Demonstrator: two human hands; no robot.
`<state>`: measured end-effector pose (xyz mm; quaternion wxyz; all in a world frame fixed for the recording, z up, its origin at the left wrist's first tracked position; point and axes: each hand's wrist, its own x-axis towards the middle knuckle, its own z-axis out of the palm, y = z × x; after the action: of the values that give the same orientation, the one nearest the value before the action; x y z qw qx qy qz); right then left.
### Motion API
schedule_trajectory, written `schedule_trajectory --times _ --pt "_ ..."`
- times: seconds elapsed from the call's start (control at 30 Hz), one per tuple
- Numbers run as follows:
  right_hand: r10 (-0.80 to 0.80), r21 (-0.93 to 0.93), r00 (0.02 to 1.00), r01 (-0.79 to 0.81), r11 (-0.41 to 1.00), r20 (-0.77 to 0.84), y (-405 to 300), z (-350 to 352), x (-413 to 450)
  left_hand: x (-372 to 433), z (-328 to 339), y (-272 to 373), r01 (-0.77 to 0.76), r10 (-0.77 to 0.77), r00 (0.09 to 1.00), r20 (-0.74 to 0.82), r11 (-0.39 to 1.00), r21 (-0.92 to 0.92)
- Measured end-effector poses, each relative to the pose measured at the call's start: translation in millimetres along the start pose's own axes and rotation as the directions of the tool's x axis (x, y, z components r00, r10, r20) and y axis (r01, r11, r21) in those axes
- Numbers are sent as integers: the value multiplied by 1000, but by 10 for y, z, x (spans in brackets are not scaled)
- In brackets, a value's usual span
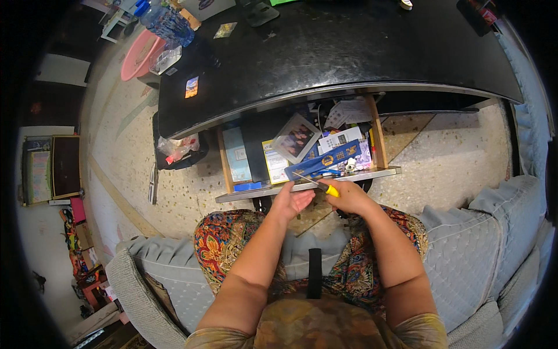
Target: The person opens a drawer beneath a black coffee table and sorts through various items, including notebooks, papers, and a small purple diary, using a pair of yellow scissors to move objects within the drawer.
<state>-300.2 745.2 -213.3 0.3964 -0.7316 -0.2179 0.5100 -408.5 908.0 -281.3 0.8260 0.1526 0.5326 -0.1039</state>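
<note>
My right hand [348,197] is closed around the yellow and black handle of a screwdriver [330,189]. Its thin metal shaft points left and away, over the front of a pulled-out drawer [307,185]. Just left of it, my left hand [293,203] is palm up at the drawer's front edge, fingers apart, holding nothing. Inside the drawer lie a blue flat case [324,160] with gold markings, a framed photograph [297,137], a yellow-edged printed sheet [275,162], a white card [340,139] and a light-blue folder [236,152]. Papers overlap, so lower items are hidden.
Above the drawer spreads a black tabletop [331,52], with a small picture card [192,87] at its left. A large water bottle [168,26] and a pink basin [138,56] are at the upper left. A grey-blue sofa [466,244] is beneath me.
</note>
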Motion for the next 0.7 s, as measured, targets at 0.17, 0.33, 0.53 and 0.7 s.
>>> schedule_trajectory --times 0.17,0.33,0.53,0.7 --pt "-69 -378 997 53 924 -28 10 -19 9 -391 101 310 144 -178 984 -18 730 668" --pt "-74 -373 997 70 925 4 14 62 33 41 -429 1221 -399 759 618 203 80 914" --pt "-78 -378 997 77 923 11 50 65 37 425 -519 1418 -156 873 454 177 -118 981" --pt "-87 -308 996 83 948 1 71 54 41 488 -173 1277 39 842 517 152 -201 979"
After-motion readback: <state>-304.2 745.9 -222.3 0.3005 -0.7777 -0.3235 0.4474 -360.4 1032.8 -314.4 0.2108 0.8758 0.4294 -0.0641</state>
